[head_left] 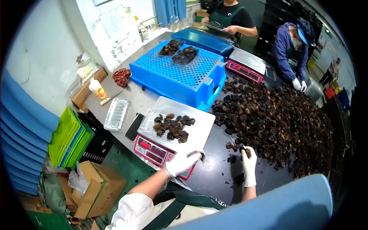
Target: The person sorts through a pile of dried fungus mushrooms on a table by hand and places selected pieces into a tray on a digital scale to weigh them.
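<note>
My left hand [183, 163], in a white glove, is over the front right corner of a red scale [153, 151], its fingers closed on a dark piece that looks like wood ear mushroom. On the scale's plate sits a clear plastic tray [151, 124] with several wood ear mushrooms [176, 128] in it. My right hand [249, 165], also gloved, is at the near left edge of a large heap of wood ear mushrooms [272, 119]. Its thumb and fingers pinch a small dark piece, partly hidden.
An upturned blue crate [172, 78] carries two filled trays. An empty clear tray [116, 114], a bottle [97, 89] and a red bundle [121, 77] lie left. Behind stands a second scale [245, 65]. Two co-workers [293, 53] work across the table; a blue panel [268, 207] juts in below.
</note>
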Demonstrator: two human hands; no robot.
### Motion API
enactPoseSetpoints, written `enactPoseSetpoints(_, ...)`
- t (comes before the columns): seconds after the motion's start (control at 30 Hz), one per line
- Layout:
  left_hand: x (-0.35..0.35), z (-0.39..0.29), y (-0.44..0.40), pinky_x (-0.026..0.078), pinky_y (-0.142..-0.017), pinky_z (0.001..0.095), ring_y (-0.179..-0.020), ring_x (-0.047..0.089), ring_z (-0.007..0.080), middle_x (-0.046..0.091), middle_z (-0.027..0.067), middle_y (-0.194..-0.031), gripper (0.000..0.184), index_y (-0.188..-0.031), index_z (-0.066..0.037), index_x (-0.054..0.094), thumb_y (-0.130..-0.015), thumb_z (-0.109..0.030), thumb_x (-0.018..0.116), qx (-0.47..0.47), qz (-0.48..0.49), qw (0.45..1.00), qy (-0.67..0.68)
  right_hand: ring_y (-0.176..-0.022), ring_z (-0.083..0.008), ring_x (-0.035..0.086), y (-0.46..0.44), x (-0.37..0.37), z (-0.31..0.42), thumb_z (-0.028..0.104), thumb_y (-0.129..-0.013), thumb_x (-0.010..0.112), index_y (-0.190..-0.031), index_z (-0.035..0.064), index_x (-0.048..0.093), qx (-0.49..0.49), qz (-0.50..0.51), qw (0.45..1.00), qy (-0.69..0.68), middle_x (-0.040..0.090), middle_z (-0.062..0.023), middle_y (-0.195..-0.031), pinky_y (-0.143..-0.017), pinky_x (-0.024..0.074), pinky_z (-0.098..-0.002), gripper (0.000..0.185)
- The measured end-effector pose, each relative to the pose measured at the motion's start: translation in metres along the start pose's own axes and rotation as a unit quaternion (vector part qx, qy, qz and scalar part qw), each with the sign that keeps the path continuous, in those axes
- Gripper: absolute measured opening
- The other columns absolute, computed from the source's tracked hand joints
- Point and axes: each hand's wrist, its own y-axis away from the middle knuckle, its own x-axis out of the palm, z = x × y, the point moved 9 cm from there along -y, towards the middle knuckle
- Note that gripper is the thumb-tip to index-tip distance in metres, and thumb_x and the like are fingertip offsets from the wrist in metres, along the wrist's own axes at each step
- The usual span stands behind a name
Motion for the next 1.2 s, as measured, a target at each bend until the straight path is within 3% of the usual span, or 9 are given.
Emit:
enactPoseSetpoints(0.07, -0.068, 0.034, -0.001, 0.052, -0.077, 0.0328, -0.084, 0.063, 0.0185, 0.062, 0.0093, -0.094, 0.014, -0.098, -0.003, 0.067, -0.087, -0.001, 0.06, -0.188, -0.149, 0.961, 0.139, -0.081, -0.0071, 0.058, -0.006, 0.062, 0.059, 0.003, -0.087, 0.067, -0.1, 0.0016, 0.063, -0.028, 0.078, 0.993, -0.082, 0.064, -0.0013, -0.086, -0.073, 0.047, -0.0226, 0.013)
enactPoseSetpoints(0.1, -0.109, 0.013, -0.012, 0.05, -0.082, 0.0333, -0.091, 0.062, 0.019, 0.062, 0.0091, -0.094, 0.016, -0.097, -0.002, 0.067, -0.084, 0.002, 0.059, 0.009, -0.216, 0.968, -0.125, -0.082, -0.0079, 0.059, -0.011, 0.089, 0.079, 0.004, -0.086, 0.068, -0.102, 0.0019, 0.064, -0.043, 0.12, 0.991, -0.026, 0.065, -0.0027, -0.087, -0.073, 0.0481, -0.0237, 0.016)
enactPoseSetpoints(0.2, -0.172, 0.073, -0.013, 0.049, -0.083, 0.0311, -0.091, 0.062, 0.024, 0.062, 0.0096, -0.093, 0.013, -0.094, -0.002, 0.065, -0.084, 0.003, 0.058, -0.025, -0.303, 0.948, -0.094, -0.078, -0.0147, 0.063, -0.01, 0.16, 0.155, 0.009, -0.084, 0.07, -0.103, 0.0024, 0.064, -0.19, 0.178, 0.965, 0.037, 0.065, -0.0075, -0.087, -0.071, 0.051, -0.0281, 0.022)
enactPoseSetpoints(0.37, -0.165, 0.104, -0.021, 0.046, -0.093, 0.0414, -0.101, 0.061, 0.032, 0.065, 0.0154, -0.105, 0.013, -0.095, -0.004, 0.068, -0.085, -0.012, 0.065, 0.008, -0.164, 0.946, -0.279, -0.093, -0.0266, 0.062, -0.009, 0.253, 0.207, 0.011, -0.08, 0.071, -0.104, 0.006, 0.064, -0.339, 0.228, 0.912, 0.035, 0.066, -0.0107, -0.1, -0.084, 0.0481, -0.0362, 0.026)
enactPoseSetpoints(0.5, -0.16, 0.107, -0.021, 0.046, -0.096, 0.0434, -0.105, 0.06, 0.034, 0.065, 0.015, -0.111, 0.019, -0.103, -0.009, 0.071, -0.089, -0.018, 0.061, -0.016, -0.132, 0.946, -0.295, -0.125, -0.0339, 0.043, 0.002, 0.302, 0.182, 0.048, -0.081, 0.064, -0.127, 0.0124, 0.058, -0.385, 0.27, 0.829, 0.304, 0.05, -0.0126, -0.136, -0.107, 0.0339, -0.0476, 0.059)
enactPoseSetpoints(0.73, -0.177, 0.118, -0.011, 0.039, -0.106, 0.0409, -0.122, 0.052, 0.0345, 0.057, 0.0191, -0.128, 0.028, -0.121, -0.007, 0.064, -0.094, -0.013, 0.055, -0.071, -0.146, 0.963, -0.214, -0.118, -0.035, 0.052, -0.025, 0.202, 0.159, 0.019, -0.076, 0.07, -0.115, 0.0066, 0.062, -0.294, 0.094, 0.945, 0.106, 0.058, -0.0156, -0.123, -0.101, 0.0397, -0.0474, 0.041)
enactPoseSetpoints(0.93, -0.179, 0.106, -0.009, 0.037, -0.108, 0.0409, -0.125, 0.049, 0.0351, 0.051, 0.0184, -0.134, 0.033, -0.125, -0.006, 0.06, -0.093, -0.009, 0.055, -0.079, -0.179, 0.953, -0.232, -0.125, -0.0423, 0.042, -0.016, 0.114, 0.0, 0.023, -0.089, 0.055, -0.123, 0.0151, 0.06, -0.063, -0.009, 0.838, 0.542, 0.051, -0.0129, -0.134, -0.097, 0.0364, -0.0595, 0.035)
enactPoseSetpoints(1.07, -0.139, 0.034, -0.025, 0.036, -0.108, 0.0429, -0.124, 0.049, 0.0332, 0.051, 0.0179, -0.133, 0.033, -0.121, -0.005, 0.062, -0.088, -0.004, 0.055, -0.028, -0.186, 0.961, -0.204, -0.102, -0.0324, 0.055, 0.016, 0.105, -0.017, 0.007, -0.084, 0.056, -0.106, 0.007, 0.065, -0.162, 0.049, 0.919, 0.357, 0.06, -0.0118, -0.116, -0.089, 0.0457, -0.0427, 0.024)
enactPoseSetpoints(1.2, -0.034, -0.011, -0.041, 0.04, -0.104, 0.0422, -0.121, 0.052, 0.0312, 0.054, 0.0163, -0.13, 0.03, -0.116, -0.004, 0.064, -0.086, -0.006, 0.058, 0.062, -0.057, 0.994, -0.063, -0.094, -0.0305, 0.063, 0.027, 0.028, -0.001, -0.004, -0.082, 0.056, -0.102, 0.008, 0.067, -0.12, -0.097, 0.981, 0.122, 0.065, -0.0124, -0.099, -0.082, 0.0511, -0.0377, 0.025)
